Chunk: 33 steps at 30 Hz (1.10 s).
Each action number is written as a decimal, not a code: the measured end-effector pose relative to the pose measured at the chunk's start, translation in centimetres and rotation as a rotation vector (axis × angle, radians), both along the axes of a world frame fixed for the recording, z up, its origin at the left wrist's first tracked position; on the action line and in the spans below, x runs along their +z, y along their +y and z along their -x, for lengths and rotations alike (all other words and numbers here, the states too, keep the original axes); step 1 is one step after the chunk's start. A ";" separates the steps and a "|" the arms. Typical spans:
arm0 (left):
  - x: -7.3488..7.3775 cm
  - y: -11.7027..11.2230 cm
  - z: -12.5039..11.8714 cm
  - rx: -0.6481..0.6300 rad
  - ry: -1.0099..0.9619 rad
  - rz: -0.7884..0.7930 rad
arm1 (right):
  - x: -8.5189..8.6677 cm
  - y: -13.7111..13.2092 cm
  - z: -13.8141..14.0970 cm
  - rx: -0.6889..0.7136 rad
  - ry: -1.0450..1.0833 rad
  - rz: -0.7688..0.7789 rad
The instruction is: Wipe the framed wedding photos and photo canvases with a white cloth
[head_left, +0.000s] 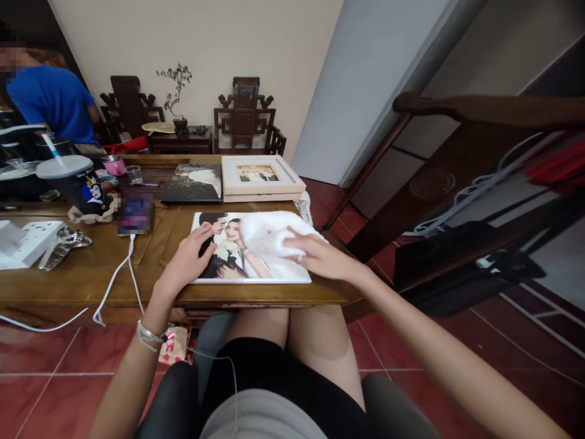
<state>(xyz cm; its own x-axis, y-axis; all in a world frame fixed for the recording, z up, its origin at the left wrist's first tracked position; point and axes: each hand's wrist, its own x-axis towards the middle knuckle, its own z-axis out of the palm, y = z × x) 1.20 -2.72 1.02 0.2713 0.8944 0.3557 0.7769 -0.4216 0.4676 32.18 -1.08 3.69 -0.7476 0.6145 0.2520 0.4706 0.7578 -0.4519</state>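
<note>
Your bare knees [292, 341] sit closest, tucked under the near edge of the bench [91, 274]. On that edge lies a glossy wedding photo print [223, 250] showing a couple in a dark suit and a white dress. A white cloth [267, 235] covers its right half. Your left hand [185, 265] rests open and flat on the print's left margin, gripping nothing. Your right hand [320, 256] lies palm-down on the cloth, fingers stretched, pressing rather than clutching it.
</note>
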 end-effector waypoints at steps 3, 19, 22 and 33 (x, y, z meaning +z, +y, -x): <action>0.0 0.0 0.1 -0.002 -0.007 0.001 | -0.5 4.3 0.7 -0.041 0.073 0.001; -0.4 -0.1 -0.1 0.031 -0.065 -0.003 | -1.0 -1.8 0.1 -0.094 -0.005 -0.068; -0.4 -0.1 -0.1 0.025 -0.058 -0.001 | -0.5 -5.6 -0.4 -0.085 -0.057 -0.081; -0.2 -0.2 0.0 0.019 -0.025 0.005 | 0.3 -2.6 -0.3 -0.036 -0.082 -0.024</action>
